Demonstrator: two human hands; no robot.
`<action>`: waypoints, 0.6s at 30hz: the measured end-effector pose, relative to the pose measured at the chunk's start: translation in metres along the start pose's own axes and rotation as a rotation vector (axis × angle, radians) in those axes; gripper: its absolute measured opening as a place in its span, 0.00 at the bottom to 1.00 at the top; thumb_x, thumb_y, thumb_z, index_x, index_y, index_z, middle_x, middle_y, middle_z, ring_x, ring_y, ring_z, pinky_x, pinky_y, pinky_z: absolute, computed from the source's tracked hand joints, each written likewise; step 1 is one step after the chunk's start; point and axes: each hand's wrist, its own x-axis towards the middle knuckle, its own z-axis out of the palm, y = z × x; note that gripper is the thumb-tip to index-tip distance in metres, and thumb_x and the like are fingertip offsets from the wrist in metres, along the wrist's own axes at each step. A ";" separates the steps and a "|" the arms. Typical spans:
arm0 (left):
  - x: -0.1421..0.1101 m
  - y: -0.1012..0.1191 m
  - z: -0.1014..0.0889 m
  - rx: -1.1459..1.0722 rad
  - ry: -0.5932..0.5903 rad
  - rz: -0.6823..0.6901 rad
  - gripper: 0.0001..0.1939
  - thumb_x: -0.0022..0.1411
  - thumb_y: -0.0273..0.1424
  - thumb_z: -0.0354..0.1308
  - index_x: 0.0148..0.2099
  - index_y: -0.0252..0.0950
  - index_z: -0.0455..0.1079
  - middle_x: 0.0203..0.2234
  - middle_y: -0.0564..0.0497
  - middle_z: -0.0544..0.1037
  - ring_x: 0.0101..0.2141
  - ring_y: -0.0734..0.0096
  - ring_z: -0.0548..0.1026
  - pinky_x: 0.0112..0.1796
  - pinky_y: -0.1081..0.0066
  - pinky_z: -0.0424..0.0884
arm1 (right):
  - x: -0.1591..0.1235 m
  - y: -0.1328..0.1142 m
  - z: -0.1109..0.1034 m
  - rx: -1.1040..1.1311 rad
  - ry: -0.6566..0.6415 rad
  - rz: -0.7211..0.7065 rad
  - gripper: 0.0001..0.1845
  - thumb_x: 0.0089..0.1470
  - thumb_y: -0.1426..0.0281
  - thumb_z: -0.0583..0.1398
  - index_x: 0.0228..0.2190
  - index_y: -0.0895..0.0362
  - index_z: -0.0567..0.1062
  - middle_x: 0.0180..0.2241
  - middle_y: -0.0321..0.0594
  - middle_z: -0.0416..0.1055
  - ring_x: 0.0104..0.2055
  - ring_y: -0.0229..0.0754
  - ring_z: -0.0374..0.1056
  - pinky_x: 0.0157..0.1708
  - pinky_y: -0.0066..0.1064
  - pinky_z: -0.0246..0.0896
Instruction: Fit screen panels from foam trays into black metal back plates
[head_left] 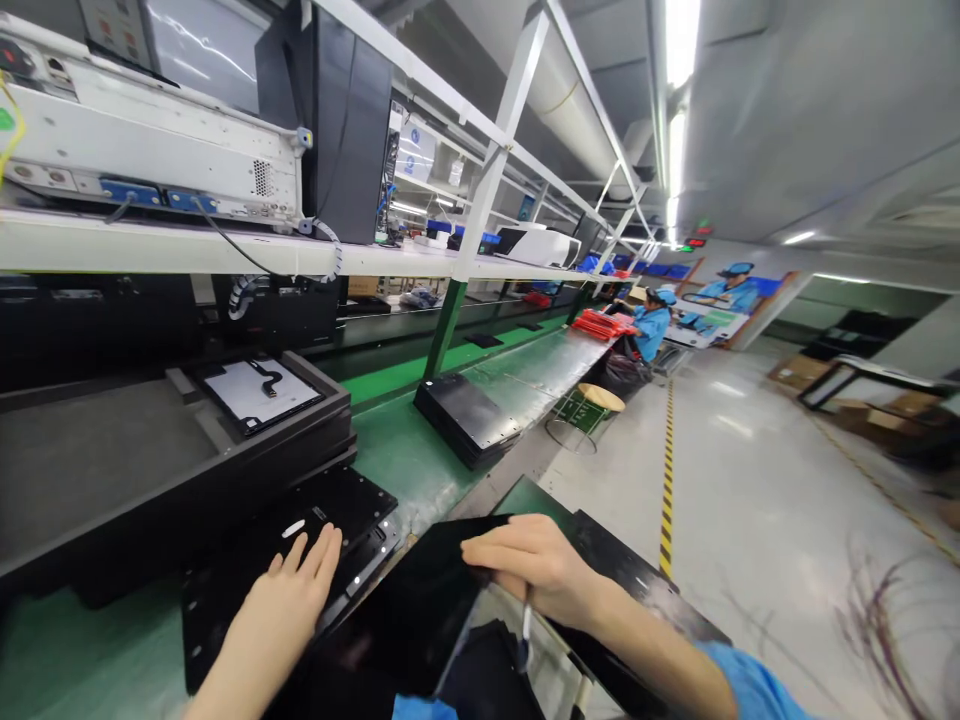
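My left hand (289, 600) lies flat, fingers stretched out, on a black metal backplate (247, 570) at the near edge of the green bench. My right hand (534, 568) is curled over the top edge of a glossy black panel (405, 630) that leans toward me, its fingers closed on the rim. Beneath that panel sits another black tray or panel (637, 585) jutting past the bench edge.
A black fixture (150, 470) holding a white-backed panel (259, 392) stands at left. A stack of black plates (465, 420) lies farther along the green bench (405, 455). Shelf equipment hangs overhead. A round stool (596, 400) and a seated co-worker in blue (651, 325) are down the aisle.
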 end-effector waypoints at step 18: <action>-0.032 0.020 0.085 -0.136 0.392 -0.128 0.41 0.70 0.45 0.65 0.79 0.40 0.64 0.79 0.37 0.60 0.76 0.31 0.61 0.72 0.29 0.53 | 0.096 0.013 0.025 1.078 0.577 0.585 0.29 0.45 0.46 0.80 0.36 0.54 0.83 0.18 0.26 0.65 0.17 0.29 0.46 0.15 0.24 0.43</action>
